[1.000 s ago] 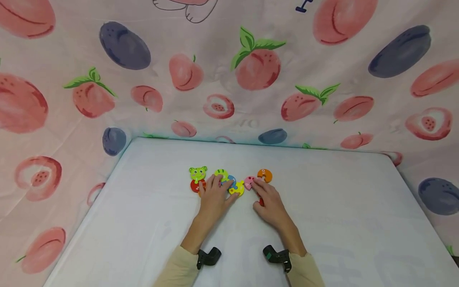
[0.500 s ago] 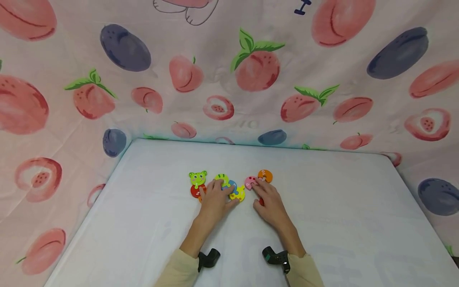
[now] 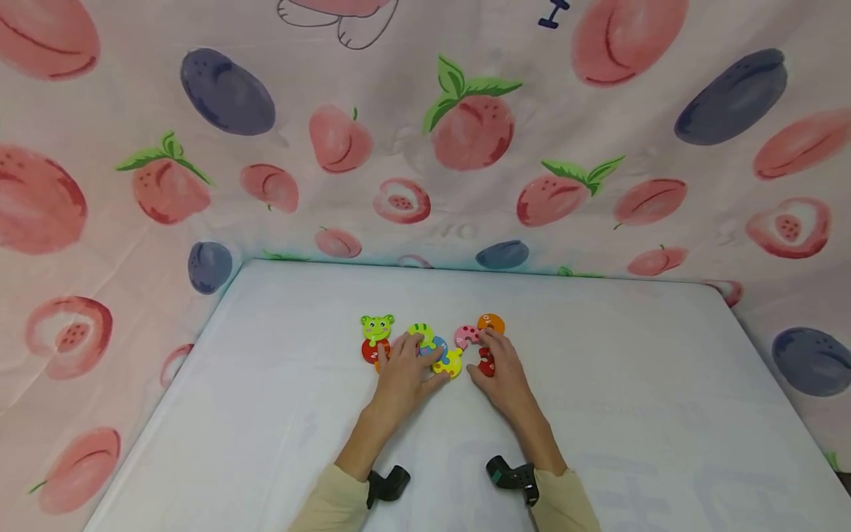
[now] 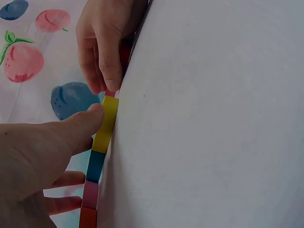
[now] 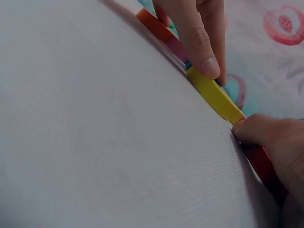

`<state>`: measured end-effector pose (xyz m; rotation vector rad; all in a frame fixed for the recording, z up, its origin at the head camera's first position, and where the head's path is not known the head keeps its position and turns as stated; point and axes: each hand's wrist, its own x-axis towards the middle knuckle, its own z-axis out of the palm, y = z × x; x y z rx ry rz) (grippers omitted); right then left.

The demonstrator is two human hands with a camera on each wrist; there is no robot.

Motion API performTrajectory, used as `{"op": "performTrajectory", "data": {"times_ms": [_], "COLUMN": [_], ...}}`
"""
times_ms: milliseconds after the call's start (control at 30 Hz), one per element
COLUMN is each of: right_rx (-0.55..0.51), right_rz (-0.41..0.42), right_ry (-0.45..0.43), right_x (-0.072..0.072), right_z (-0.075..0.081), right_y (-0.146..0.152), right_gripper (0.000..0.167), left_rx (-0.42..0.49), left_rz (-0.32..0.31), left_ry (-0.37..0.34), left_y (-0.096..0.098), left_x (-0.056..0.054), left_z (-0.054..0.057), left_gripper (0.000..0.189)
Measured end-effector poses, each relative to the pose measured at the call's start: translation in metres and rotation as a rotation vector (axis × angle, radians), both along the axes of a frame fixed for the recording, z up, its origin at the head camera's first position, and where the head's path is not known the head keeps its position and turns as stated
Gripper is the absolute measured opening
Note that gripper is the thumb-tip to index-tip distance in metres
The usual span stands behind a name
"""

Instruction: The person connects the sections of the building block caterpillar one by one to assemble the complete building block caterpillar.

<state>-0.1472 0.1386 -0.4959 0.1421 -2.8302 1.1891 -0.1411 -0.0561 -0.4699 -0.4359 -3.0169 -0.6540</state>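
Observation:
A chain of flat jigsaw pieces lies on the white table. It runs from a green frog-faced head (image 3: 377, 327) through a red piece (image 3: 372, 350) to green (image 3: 419, 334), blue (image 3: 436, 347) and yellow (image 3: 449, 363) ones. My left hand (image 3: 400, 375) rests spread over its middle, the thumb at the edge of the yellow piece; some pieces are hidden beneath it. Farther right, a pink piece (image 3: 467, 336) and an orange piece (image 3: 491, 324) lie by the fingertips of my right hand (image 3: 503, 373). Another red piece (image 3: 487, 362) shows between its thumb and fingers.
The white table (image 3: 638, 384) reaches out on both sides of the hands. Behind it hangs a fruit-print cloth (image 3: 292, 96). A black wrist camera (image 3: 388, 484) is strapped at the left sleeve, another black camera (image 3: 512, 473) at the right.
My left hand and the chain under it have slid right, closer to the pink piece. The right hand's fingers have drawn back from the pink piece, and more of the right-hand red piece shows.

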Motion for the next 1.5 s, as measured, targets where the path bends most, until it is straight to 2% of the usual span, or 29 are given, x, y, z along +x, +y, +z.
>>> {"op": "performTrajectory", "data": {"times_ms": [167,333,467,733,867,1167,1400,1500], "right_rx": [0.006,0.075,0.127,0.2,0.192,0.029,-0.022,-0.024], "right_rz": [-0.062,-0.143,-0.201,-0.206,-0.212,-0.122,0.071,0.116], "right_ry": [0.01,0.072,0.107,0.11,0.102,0.11,0.19,0.211], "right_x": [0.001,0.002,0.002,0.002,0.003,0.003,0.003,0.003], "right_z": [-0.001,-0.001,-0.001,0.0,-0.001,-0.001,-0.001,-0.002], "right_y": [-0.001,-0.003,-0.003,0.0,-0.001,-0.003,-0.005,-0.005], "right_gripper": [0.053,0.046,0.046,0.053,0.051,0.046,0.048,0.047], "left_rx": [0.011,-0.018,-0.033,-0.009,-0.002,-0.001,-0.019,-0.02], "left_rz": [0.012,0.028,0.037,0.015,0.004,-0.012,-0.041,-0.046], "left_ry": [0.013,0.024,0.033,0.001,-0.021,-0.021,-0.041,-0.054], "left_y": [0.002,0.009,0.012,0.007,0.006,0.006,0.005,0.006], "left_x": [0.001,0.001,0.001,0.002,0.004,0.005,0.006,0.007], "left_z": [-0.002,-0.005,-0.006,-0.004,-0.002,0.0,0.005,0.007], "left_gripper": [0.05,0.052,0.053,0.052,0.051,0.05,0.048,0.049]}}
